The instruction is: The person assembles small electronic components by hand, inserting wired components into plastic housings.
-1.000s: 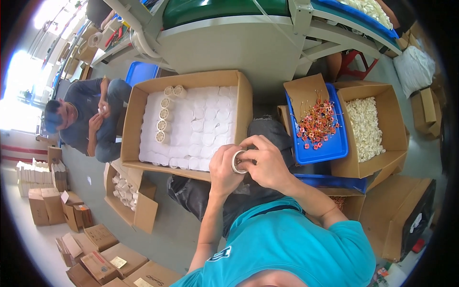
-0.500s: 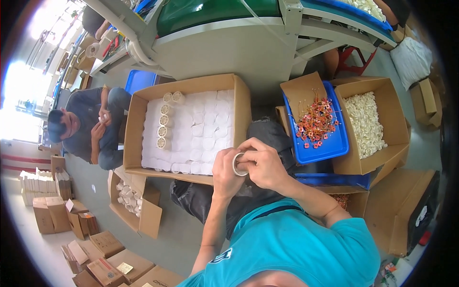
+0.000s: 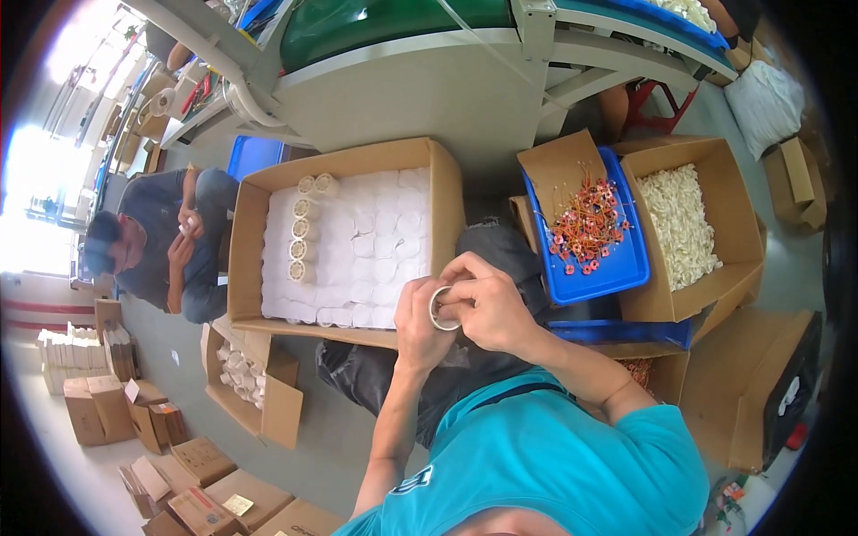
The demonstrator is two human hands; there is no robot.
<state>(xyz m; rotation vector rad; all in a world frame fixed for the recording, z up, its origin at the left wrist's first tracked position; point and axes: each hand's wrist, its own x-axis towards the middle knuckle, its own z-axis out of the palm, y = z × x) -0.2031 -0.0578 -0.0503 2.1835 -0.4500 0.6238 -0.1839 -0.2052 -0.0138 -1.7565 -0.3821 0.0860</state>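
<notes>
A white, round, hollow part (image 3: 435, 309) is held up over my lap, its open end turned toward me. My left hand (image 3: 416, 329) is closed around its outer side. My right hand (image 3: 490, 305) has its fingers bent into the opening, where the fingertips are partly hidden; whether they pinch something small inside cannot be seen. Just beyond my hands stands a cardboard box (image 3: 446, 201) lined with white rounded pieces. Several white cylinders with spoked ends (image 3: 302, 229) stand in a row on top of them.
To the right, a blue tray (image 3: 572, 288) holds red parts with thin wires (image 3: 590, 223). Beside it, a carton (image 3: 740, 223) is full of cream-coloured pieces (image 3: 677, 228). A small carton of white parts (image 3: 239, 371) sits at left. A co-worker (image 3: 147, 228) sits farther left. A machine frame (image 3: 402, 94) stands ahead.
The whole view has shifted slightly, with boxes and trays a little farther left. My hands keep nearly the same grip on the white hollow part.
</notes>
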